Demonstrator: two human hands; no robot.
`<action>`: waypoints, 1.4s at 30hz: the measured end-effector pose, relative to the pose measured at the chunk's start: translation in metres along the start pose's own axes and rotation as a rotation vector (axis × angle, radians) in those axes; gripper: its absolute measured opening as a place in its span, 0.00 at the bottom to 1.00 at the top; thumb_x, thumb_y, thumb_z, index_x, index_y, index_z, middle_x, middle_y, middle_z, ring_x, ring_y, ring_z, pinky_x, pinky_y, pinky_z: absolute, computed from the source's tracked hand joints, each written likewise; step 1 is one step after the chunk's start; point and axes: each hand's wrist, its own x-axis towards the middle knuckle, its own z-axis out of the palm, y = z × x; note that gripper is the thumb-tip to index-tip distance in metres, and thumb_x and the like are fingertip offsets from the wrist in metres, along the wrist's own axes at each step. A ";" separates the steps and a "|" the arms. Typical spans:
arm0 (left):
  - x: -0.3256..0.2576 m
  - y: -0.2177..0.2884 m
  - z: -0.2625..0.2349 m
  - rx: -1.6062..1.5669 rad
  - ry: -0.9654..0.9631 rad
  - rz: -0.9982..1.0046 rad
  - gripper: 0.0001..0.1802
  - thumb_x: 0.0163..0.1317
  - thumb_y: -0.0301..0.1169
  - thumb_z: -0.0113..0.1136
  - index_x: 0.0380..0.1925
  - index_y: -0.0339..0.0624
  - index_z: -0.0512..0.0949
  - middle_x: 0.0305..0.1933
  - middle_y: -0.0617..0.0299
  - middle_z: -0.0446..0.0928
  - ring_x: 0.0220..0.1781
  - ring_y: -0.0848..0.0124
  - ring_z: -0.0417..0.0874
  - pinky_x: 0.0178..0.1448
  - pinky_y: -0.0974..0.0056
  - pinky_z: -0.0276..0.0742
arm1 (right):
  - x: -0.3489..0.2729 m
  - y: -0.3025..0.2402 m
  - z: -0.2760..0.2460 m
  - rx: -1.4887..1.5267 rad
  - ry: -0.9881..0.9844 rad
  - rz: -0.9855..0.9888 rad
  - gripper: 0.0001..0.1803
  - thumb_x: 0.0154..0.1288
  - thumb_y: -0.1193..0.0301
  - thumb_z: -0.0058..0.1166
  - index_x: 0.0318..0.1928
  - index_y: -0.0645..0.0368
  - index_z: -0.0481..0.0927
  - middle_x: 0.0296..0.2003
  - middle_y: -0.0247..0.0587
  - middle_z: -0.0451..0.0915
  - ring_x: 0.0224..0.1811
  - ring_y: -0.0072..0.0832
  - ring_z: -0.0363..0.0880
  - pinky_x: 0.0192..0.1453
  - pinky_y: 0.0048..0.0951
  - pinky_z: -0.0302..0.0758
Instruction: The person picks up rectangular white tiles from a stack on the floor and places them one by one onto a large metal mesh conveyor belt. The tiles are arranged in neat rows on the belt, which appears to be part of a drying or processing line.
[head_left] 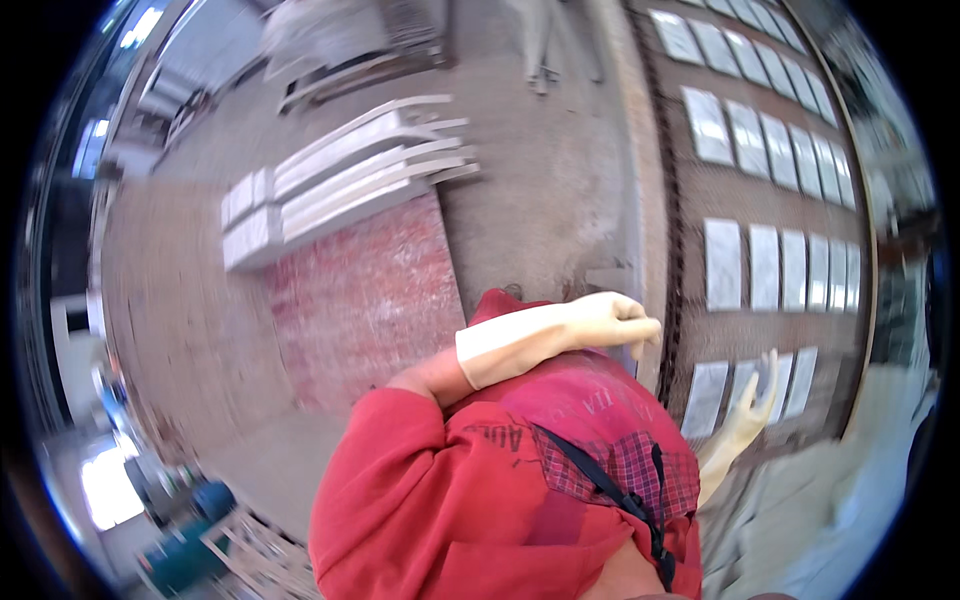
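Note:
Both my hands wear long cream rubber gloves. My left hand (615,318) reaches across in front of my red clothing to the near side of a mesh conveyor (680,335). Its fingers are loosely curled together, and I see nothing in them. Out over the mesh, my right hand (748,408) has its thumb and fingers spread. The fingers overlap a pale marbled tile (743,376) in the nearest row; whether they touch it I cannot tell. Beside it lie another marbled tile (706,398) on the left and a narrow tile (801,382) on the right.
Further rows of rectangular tiles (723,262) cover the conveyor. A stone-coloured ledge (652,180) runs along its side. To my left, white slabs and strips (345,160) are stacked by a worn red board (365,290) on the floor. A wrapped load on a pallet (360,75) stands farther off.

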 end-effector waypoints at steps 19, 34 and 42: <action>-0.134 -0.072 -0.159 0.194 0.467 0.208 0.30 0.74 0.53 0.58 0.65 0.47 0.85 0.64 0.51 0.88 0.67 0.54 0.87 0.73 0.53 0.80 | 0.016 -0.210 0.317 0.281 -0.735 -0.321 0.27 0.83 0.81 0.50 0.78 0.66 0.73 0.73 0.53 0.79 0.75 0.39 0.79 0.82 0.40 0.72; -0.284 -0.195 -0.207 -0.273 1.156 0.136 0.29 0.76 0.49 0.62 0.72 0.49 0.81 0.72 0.51 0.83 0.76 0.56 0.82 0.79 0.53 0.75 | -0.071 -0.315 0.534 0.160 -1.281 -0.827 0.29 0.74 0.82 0.61 0.75 0.59 0.80 0.67 0.46 0.85 0.68 0.36 0.85 0.76 0.38 0.77; -0.265 -0.218 -0.260 -0.474 1.197 0.171 0.28 0.80 0.43 0.62 0.75 0.44 0.78 0.71 0.48 0.83 0.73 0.60 0.84 0.79 0.56 0.77 | -0.051 -0.336 0.628 0.093 -1.503 -0.863 0.29 0.72 0.81 0.62 0.73 0.58 0.81 0.66 0.47 0.86 0.68 0.39 0.84 0.75 0.39 0.79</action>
